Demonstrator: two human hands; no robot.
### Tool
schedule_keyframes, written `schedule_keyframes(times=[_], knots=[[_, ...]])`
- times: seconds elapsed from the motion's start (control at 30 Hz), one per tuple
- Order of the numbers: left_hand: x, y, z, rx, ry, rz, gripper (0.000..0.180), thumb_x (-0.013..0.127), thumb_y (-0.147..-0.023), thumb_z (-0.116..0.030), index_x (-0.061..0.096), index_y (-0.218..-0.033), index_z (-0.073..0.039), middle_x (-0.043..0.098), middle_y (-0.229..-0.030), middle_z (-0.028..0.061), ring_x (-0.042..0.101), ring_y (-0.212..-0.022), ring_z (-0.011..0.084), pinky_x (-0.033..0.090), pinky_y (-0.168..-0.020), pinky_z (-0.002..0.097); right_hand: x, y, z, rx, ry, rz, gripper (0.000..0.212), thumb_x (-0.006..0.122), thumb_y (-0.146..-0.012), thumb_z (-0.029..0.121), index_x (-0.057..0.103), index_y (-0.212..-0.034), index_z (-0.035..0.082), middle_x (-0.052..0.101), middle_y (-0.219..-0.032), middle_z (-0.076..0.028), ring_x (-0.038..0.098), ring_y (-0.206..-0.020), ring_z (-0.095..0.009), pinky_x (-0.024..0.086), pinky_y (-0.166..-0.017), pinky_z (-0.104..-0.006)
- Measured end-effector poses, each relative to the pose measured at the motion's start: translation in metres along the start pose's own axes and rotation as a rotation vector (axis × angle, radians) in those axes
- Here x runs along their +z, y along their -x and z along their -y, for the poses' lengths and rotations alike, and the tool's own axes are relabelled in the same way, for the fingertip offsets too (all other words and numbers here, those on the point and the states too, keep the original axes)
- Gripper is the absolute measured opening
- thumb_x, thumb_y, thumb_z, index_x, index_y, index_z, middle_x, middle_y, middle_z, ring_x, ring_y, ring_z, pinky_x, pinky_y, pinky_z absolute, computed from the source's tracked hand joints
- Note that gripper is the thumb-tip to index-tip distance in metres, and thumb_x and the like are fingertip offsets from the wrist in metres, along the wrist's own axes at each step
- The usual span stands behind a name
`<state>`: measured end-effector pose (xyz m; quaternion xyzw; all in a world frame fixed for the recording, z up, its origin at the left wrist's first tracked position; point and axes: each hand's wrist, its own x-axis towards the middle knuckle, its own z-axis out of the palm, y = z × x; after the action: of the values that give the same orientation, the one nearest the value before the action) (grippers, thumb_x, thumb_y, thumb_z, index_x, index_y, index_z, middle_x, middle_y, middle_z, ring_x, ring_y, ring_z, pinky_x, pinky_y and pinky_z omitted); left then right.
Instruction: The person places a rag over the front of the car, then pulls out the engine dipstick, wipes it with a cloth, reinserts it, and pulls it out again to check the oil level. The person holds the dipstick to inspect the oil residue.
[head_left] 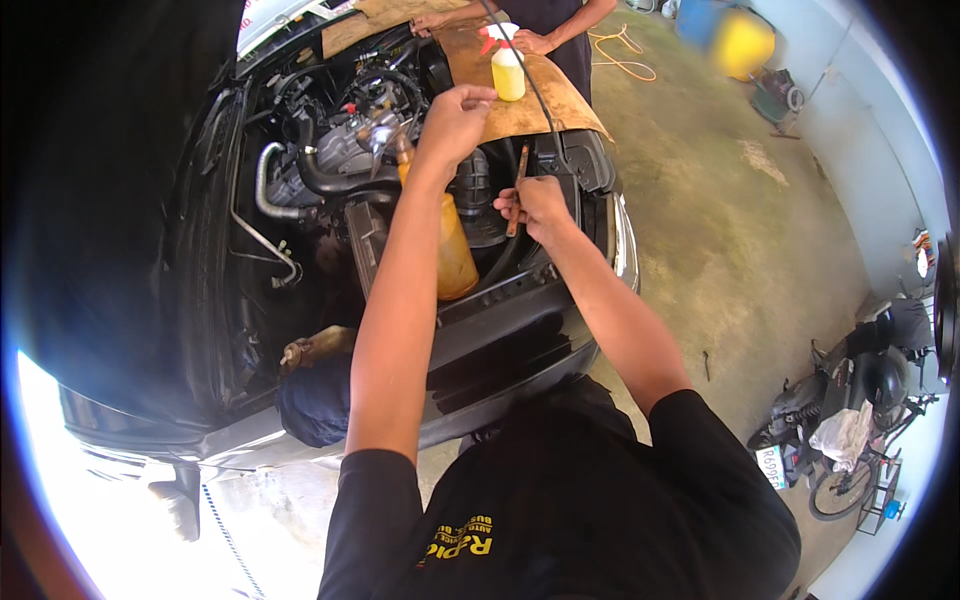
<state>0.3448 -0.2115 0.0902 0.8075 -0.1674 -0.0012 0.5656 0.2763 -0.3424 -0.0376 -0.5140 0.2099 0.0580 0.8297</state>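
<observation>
My right hand (540, 208) is closed around a narrow, rusty-brown flat bar (523, 165) above the front right of the engine bay. Farther forward, my left hand (455, 125) has its fingers bent and drawn together; what they hold, if anything, is hidden. Its fingertips come close to a spray bottle (508, 78) of yellow liquid with a white and red trigger head, and contact is unclear. Under my left forearm, an amber plastic bottle (457, 260) leans in the bay, partly covered by the arm. The engine (345, 140) lies exposed to the left.
Stained cardboard (550, 105) covers the car's far fender. Another person's hand (533, 42) rests there by the spray bottle. A thin dark rod (535, 85) crosses above it. A dark cloth (318, 400) hangs over the front edge. A motorcycle (850, 390) stands at the right.
</observation>
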Motion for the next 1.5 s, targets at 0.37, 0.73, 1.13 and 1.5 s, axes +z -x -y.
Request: schedule_keyframes(times=[0.37, 0.73, 1.13, 1.5], knots=[[0.09, -0.135, 0.143, -0.263, -0.624, -0.167, 0.026, 0.071, -0.091, -0.027, 0.08, -0.107, -0.009, 0.075, -0.113, 0.0237, 0.071, -0.111, 0.0391, 0.056, -0.097, 0.0452, -0.009, -0.074, -0.012, -0.01, -0.149, -0.081, 0.041, 0.041, -0.099, -0.003, 0.046, -0.139, -0.006, 0.058, -0.082, -0.008, 0.056, -0.058, -0.015, 0.045, -0.047, -0.0306], [0.098, -0.183, 0.224, -0.62, -0.826, 0.189, 0.07, 0.09, -0.077, -0.052, 0.073, -0.126, -0.004, 0.068, -0.135, 0.0231, 0.065, -0.127, 0.0362, 0.055, -0.103, 0.044, -0.014, -0.056, 0.002, 0.053, -0.294, -0.054, 0.039, 0.042, -0.102, -0.002, 0.06, -0.136, 0.001, 0.05, -0.076, 0.004, 0.042, -0.055, -0.005, 0.032, -0.045, -0.0225], [0.009, -0.21, 0.311, -0.533, -0.964, 0.235, 0.09, 0.091, -0.072, -0.059, 0.067, -0.13, 0.006, 0.064, -0.14, 0.0272, 0.063, -0.13, 0.0378, 0.052, -0.106, 0.0446, -0.022, 0.01, 0.046, 0.263, -0.282, 0.139, 0.03, 0.04, -0.105, -0.003, 0.061, -0.125, 0.002, 0.05, -0.082, 0.002, 0.04, -0.056, -0.003, 0.031, -0.048, -0.0204], [0.044, -0.183, 0.204, -0.544, -0.931, 0.231, 0.06, 0.089, -0.082, -0.038, 0.069, -0.129, -0.006, 0.065, -0.136, 0.024, 0.063, -0.128, 0.0392, 0.053, -0.105, 0.0473, -0.042, 0.013, 0.04, 0.299, -0.291, 0.115, 0.03, 0.038, -0.103, -0.005, 0.056, -0.127, -0.001, 0.05, -0.085, -0.001, 0.043, -0.063, -0.007, 0.036, -0.052, -0.0224]])
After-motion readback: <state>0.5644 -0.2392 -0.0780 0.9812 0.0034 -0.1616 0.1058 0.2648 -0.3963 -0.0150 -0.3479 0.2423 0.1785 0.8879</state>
